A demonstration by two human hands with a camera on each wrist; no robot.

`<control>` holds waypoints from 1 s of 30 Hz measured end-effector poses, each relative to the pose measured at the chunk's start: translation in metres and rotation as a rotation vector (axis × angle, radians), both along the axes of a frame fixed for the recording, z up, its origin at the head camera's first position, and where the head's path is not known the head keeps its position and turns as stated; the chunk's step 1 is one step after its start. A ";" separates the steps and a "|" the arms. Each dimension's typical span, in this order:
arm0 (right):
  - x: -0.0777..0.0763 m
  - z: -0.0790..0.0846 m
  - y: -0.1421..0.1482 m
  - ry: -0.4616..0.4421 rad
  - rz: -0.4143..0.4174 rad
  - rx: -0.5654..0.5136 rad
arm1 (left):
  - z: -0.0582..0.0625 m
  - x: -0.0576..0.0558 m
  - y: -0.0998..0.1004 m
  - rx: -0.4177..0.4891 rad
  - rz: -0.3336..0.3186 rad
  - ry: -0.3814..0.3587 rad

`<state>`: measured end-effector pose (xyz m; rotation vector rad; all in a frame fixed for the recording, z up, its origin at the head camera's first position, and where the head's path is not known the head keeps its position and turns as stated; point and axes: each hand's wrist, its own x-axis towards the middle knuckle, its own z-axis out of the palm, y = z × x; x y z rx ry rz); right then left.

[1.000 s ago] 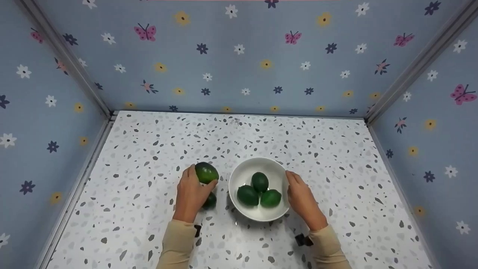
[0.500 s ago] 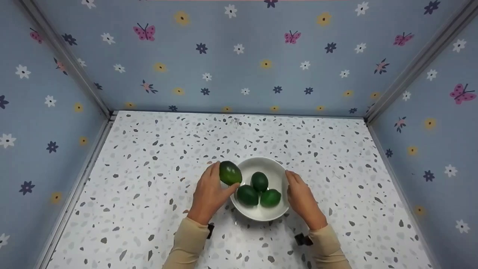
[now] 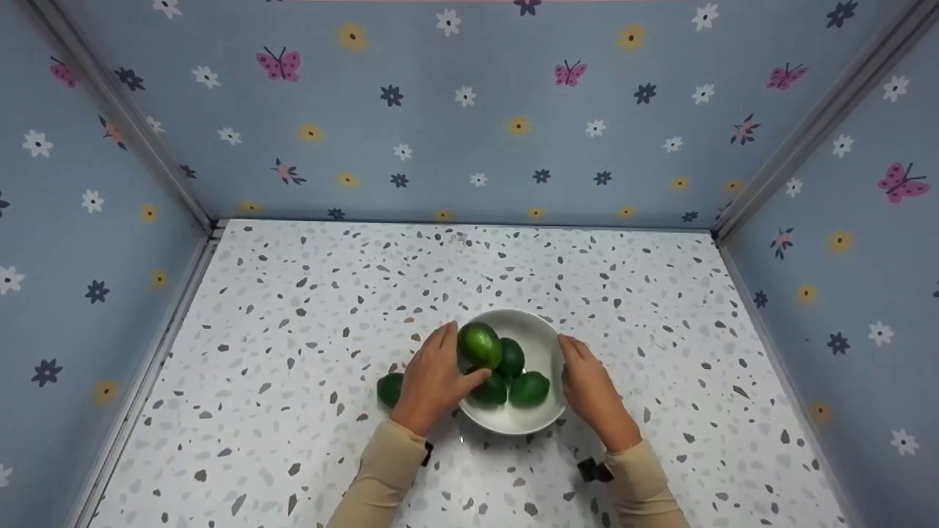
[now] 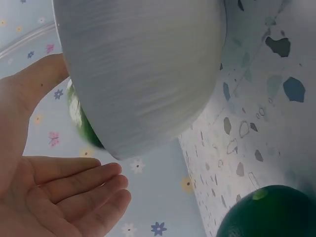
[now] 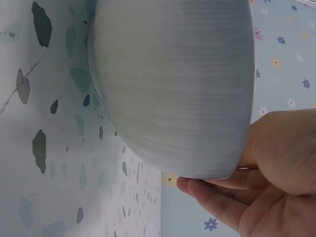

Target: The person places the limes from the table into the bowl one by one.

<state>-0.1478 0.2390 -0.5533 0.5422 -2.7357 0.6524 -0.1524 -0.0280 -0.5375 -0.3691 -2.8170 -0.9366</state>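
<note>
My left hand [image 3: 436, 378] is over the left rim of a white bowl [image 3: 543, 345], thumb and fingers apart on either side of a glossy green lime [image 3: 480, 345]. In the left wrist view, that lime [image 4: 81, 116] shows past the bowl's rim, with a gap between it and my straight fingers [image 4: 89, 190]. Several darker limes lie in the bowl, one [image 3: 530, 389] at the front right. At the right rim, my right hand [image 3: 590, 389] grips the bowl [image 5: 173, 89], fingers outside and the thumb hidden behind the wall.
Another lime [image 3: 390, 390] lies on the speckled white table [image 3: 330, 293], left of the bowl and partly behind my left wrist. Blue panels [image 3: 469, 147] with flowers and butterflies enclose the back and both sides.
My left hand has carried the lime rightward from the table to over the bowl, and its fingers have loosened from it. The right hand and the bowl have stayed in place.
</note>
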 end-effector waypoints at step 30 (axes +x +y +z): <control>0.001 -0.001 0.000 0.029 0.021 -0.003 | -0.003 0.044 -0.087 0.054 0.133 -0.021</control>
